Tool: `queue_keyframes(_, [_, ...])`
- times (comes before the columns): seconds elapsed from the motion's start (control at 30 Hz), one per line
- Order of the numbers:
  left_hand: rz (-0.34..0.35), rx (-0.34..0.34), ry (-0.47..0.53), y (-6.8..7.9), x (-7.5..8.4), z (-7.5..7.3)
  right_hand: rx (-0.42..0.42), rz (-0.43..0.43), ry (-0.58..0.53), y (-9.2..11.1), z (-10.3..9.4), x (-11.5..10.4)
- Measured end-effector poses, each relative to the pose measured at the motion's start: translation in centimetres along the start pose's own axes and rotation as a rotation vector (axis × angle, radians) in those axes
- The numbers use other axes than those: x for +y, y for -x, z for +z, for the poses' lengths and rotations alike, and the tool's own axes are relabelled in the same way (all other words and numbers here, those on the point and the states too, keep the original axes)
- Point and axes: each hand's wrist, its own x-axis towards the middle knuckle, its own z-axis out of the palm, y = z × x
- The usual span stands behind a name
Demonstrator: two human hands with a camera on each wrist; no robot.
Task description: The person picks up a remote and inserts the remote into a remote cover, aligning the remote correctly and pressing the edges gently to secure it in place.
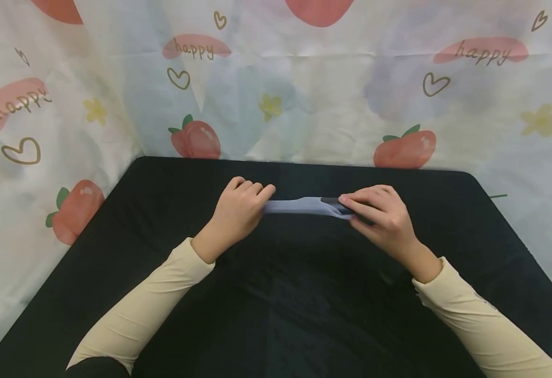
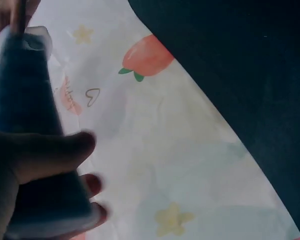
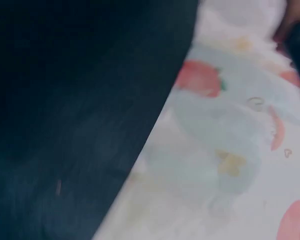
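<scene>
A pale blue-grey piece of fabric [image 1: 304,206], with a dark band at its right end, is stretched between my two hands above the black table [image 1: 276,304]. My left hand [image 1: 243,206] grips its left end with curled fingers. My right hand [image 1: 375,210] pinches the right end at the dark band. In the left wrist view the fabric [image 2: 25,95] runs up from my curled fingers [image 2: 50,150] towards the other hand at the top left. The right wrist view is blurred and shows only the table edge and the backdrop.
A strawberry and "happy" printed cloth backdrop [image 1: 304,89] hangs behind the table and along both sides. The black tabletop spreads out below my forearms in cream sleeves [image 1: 153,304].
</scene>
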Motion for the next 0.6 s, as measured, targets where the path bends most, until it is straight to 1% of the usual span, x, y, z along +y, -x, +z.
queue_keyframes(0.07, [0.001,-0.059,0.035,-0.1,0.0,-0.2,0.08,-0.195,0.093,-0.1,0.2,0.0])
queue_keyframes(0.13, [-0.005,-0.11,0.057,-0.1,0.2,-0.3,0.14,-0.331,0.192,-0.2,0.4,0.0])
queue_keyframes(0.2, [-0.023,-0.145,0.087,-0.1,0.3,-0.3,0.164,-0.405,0.27,-0.3,0.4,0.0])
queue_keyframes(0.23, [-0.035,-0.155,0.109,0.0,0.4,-0.3,0.159,-0.419,0.294,-0.3,0.3,0.0])
queue_keyframes(0.3, [-0.06,-0.153,0.145,0.1,0.6,-0.1,0.122,-0.414,0.327,-0.1,0.0,0.2])
queue_keyframes(0.37, [-0.075,-0.136,0.153,0.2,0.8,0.1,0.043,-0.376,0.334,0.2,-0.2,0.5])
queue_keyframes(0.43, [-0.082,-0.114,0.122,0.3,1.0,0.3,-0.068,-0.316,0.319,0.5,-0.6,0.8])
queue_keyframes(0.5, [-0.095,-0.102,0.085,0.5,1.3,0.4,-0.162,-0.257,0.298,0.5,-0.8,0.9])
queue_keyframes(0.53, [-0.104,-0.099,0.069,0.6,1.4,0.4,-0.199,-0.228,0.284,0.4,-0.8,0.9])
queue_keyframes(0.6, [-0.13,-0.096,0.066,0.7,1.6,0.4,-0.232,-0.185,0.268,0.2,-0.9,0.7])
